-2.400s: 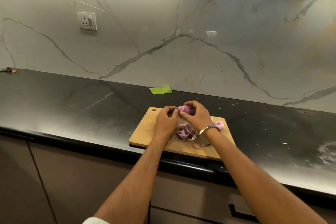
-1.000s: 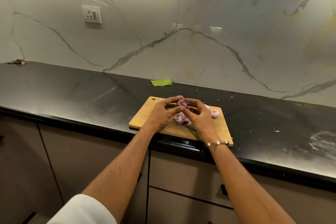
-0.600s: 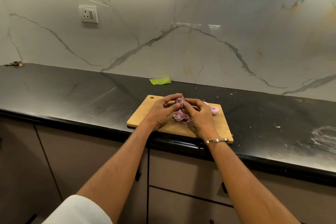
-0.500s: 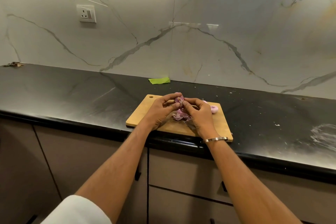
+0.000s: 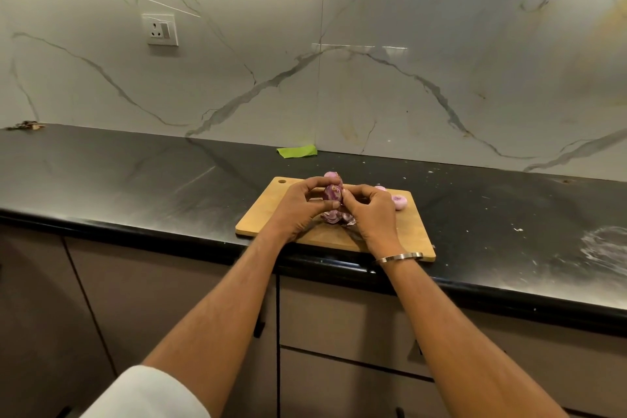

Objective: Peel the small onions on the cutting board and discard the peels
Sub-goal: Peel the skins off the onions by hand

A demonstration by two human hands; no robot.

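A small purple onion [image 5: 331, 193] is held above the wooden cutting board [image 5: 412, 231]. My left hand [image 5: 302, 209] grips it between thumb and fingers. My right hand [image 5: 371, 210] pinches its skin from the right side. Under the hands lies a heap of purple peels [image 5: 334, 216]. A peeled pink onion [image 5: 399, 202] rests near the board's far right corner, another [image 5: 380, 188] shows just behind my right hand, and a third onion [image 5: 330, 175] peeks out behind the held one.
The board sits at the front edge of a black countertop [image 5: 135, 187]. A green scrap [image 5: 297, 151] lies by the marble backsplash. A wall socket [image 5: 160, 29] is at upper left. White smears mark the counter's right end [image 5: 604, 248]. Cabinet fronts are below.
Both hands have stayed over the board, working the onion between the fingertips. The onion has turned slightly and sits a little higher in the fingers. The camera has drawn back since the first frame.
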